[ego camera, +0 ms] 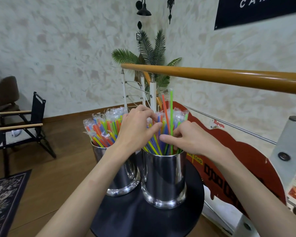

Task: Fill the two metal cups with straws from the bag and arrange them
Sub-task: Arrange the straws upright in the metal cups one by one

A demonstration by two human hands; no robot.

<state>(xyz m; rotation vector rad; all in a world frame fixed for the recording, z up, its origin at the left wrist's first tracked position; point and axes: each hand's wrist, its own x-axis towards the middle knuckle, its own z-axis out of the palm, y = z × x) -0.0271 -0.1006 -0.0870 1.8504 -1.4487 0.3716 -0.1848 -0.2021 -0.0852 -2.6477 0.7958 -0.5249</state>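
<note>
A small round black table (135, 218) stands on a brown wooden floor (61, 168). Two tall shiny metal cups sit directly on its top, close side by side: the left cup (125, 178) further back, the right cup (164, 178) nearer, both upright and packed with wrapped coloured straws (102, 129).

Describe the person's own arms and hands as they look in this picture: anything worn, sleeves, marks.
Both arms are bare from the bottom edge of the frame up to the hands, with no sleeve in view. The left hand and the right hand wear no gloves, and no rings, watch or bracelets show. The fingernails that show are short and unpainted. A faint mark crosses the left forearm.
</note>
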